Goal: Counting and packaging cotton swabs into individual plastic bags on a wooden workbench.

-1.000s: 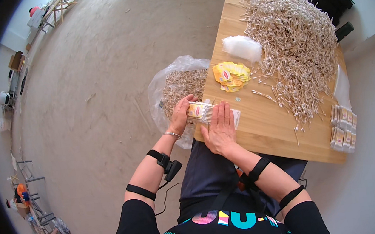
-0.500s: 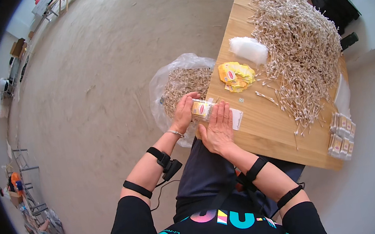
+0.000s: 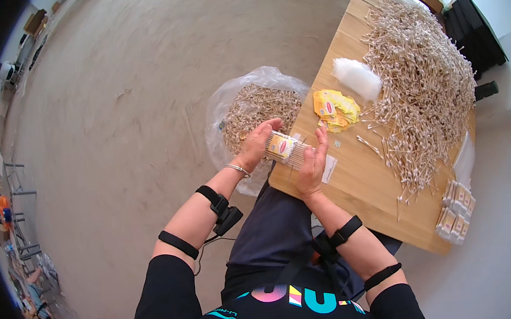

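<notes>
A clear pack of cotton swabs (image 3: 284, 147) with a yellow card inside lies at a slant between my hands, above the table's near left corner. My left hand (image 3: 258, 146) holds its left end, the fingers reaching round the far side. At the other end stands my right hand (image 3: 313, 168), turned on edge, fingers stretched out and palm against the pack. Beneath them, partly hidden, is a white paper (image 3: 329, 167) on the table. Farther off lie a stack of yellow cards (image 3: 336, 110) and a bundle of clear plastic bags (image 3: 357, 77).
A big heap of loose cotton swabs (image 3: 422, 77) covers the right of the wooden table (image 3: 372, 190). Filled packs (image 3: 455, 212) are stacked at its near right corner. Beside the table's left edge sits a clear bag of swabs (image 3: 260, 108). Black crates (image 3: 474, 34) stand beyond the heap.
My right hand has turned from lying flat over the pack's right end to standing on edge against it, uncovering more of the pack. The left hand keeps its hold. The whole view has shifted slightly.
</notes>
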{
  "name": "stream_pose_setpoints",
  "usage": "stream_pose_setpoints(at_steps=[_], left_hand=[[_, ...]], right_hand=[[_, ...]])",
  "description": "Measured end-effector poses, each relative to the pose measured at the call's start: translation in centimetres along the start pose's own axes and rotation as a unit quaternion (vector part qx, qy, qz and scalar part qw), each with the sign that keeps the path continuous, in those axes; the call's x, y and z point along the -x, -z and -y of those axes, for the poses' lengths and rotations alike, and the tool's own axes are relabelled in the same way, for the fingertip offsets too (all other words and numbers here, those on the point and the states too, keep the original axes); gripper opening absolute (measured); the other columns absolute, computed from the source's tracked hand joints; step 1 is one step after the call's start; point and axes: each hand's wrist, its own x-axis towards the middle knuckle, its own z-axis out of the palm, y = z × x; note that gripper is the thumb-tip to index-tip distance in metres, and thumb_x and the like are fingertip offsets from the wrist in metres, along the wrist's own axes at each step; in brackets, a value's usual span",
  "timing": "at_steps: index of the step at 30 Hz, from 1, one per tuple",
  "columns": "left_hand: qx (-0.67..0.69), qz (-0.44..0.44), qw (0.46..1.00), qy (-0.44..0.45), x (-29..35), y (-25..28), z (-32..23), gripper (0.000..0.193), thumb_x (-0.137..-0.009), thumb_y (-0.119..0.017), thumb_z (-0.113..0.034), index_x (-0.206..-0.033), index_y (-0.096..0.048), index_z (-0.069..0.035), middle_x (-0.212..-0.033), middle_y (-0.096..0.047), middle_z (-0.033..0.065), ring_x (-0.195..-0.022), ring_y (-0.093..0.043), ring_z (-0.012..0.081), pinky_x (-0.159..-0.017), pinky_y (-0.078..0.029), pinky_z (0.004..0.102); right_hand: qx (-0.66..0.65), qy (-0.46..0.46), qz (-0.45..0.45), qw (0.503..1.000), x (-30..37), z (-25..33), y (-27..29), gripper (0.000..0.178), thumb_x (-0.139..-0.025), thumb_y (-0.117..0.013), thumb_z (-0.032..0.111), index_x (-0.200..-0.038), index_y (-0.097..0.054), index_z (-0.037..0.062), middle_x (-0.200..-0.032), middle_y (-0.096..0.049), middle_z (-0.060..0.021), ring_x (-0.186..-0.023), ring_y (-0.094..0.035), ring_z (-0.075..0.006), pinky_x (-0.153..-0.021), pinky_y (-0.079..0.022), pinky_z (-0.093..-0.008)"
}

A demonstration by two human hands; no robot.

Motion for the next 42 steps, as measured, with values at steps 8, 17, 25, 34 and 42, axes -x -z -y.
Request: stream_pose_setpoints(at_steps=[8,17,25,34,42], left_hand=[[0.018,0.015,1.0,-0.008,0.3,-0.2,-0.1,0.043,-0.1,-0.033,-0.03,-0.128,-0.046,0.0,-0.126,-0.053,0.012,-0.118,-0.047,0.0185,-0.103,-0.035,0.0309],[-0.006,0.031,0.998,-0.062,-0.4,0.1,1.4,0.043,-0.1,-0.036,-0.033,-0.127,-0.045,-0.001,-0.124,-0.053,0.0125,-0.119,-0.046,0.0194,-0.103,-0.036,0.0315],[-0.039,-0.211,0.974,-0.069,1.1,0.0,3.5,0.05,-0.096,-0.041,-0.042,-0.121,-0.048,0.001,-0.116,-0.055,0.0119,-0.111,-0.05,0.0174,-0.096,-0.039,0.0287],[0.057,-0.213,0.975,0.017,4.5,-2.4,1.9,0.033,-0.085,-0.068,-0.032,-0.096,-0.063,-0.001,-0.079,-0.061,0.0006,-0.067,-0.052,0.0064,-0.062,-0.043,0.022],[0.092,-0.308,0.947,0.018,3.6,-4.5,1.5,0.024,-0.084,-0.069,-0.023,-0.09,-0.065,0.0,-0.082,-0.065,0.0025,-0.071,-0.057,0.0071,-0.062,-0.046,0.0224]], right_hand=[[-0.055,-0.001,0.021,0.998,0.2,0.3,-1.3,0.055,-0.09,-0.038,0.024,-0.133,-0.029,-0.008,-0.147,-0.022,-0.0203,-0.137,-0.021,-0.0292,-0.111,-0.017,-0.0361],[-0.074,-0.005,0.022,0.997,0.1,-0.2,-4.5,0.052,-0.089,-0.038,0.024,-0.13,-0.033,-0.0078,-0.147,-0.021,-0.0204,-0.137,-0.021,-0.0303,-0.11,-0.018,-0.038],[-0.019,0.015,0.029,0.999,-0.2,-0.8,-4.3,0.047,-0.085,-0.04,0.017,-0.125,-0.039,-0.0074,-0.143,-0.03,-0.0222,-0.135,-0.026,-0.032,-0.111,-0.019,-0.0385],[0.016,0.027,0.064,0.997,-0.6,-1.2,-3.1,0.044,-0.079,-0.041,0.001,-0.123,-0.042,-0.0036,-0.143,-0.032,-0.0205,-0.135,-0.027,-0.0315,-0.111,-0.019,-0.0377],[0.02,0.03,0.077,0.996,-0.6,-1.0,-3.2,0.039,-0.084,-0.042,0.004,-0.123,-0.042,-0.0041,-0.141,-0.034,-0.022,-0.134,-0.029,-0.0335,-0.11,-0.023,-0.0382]])
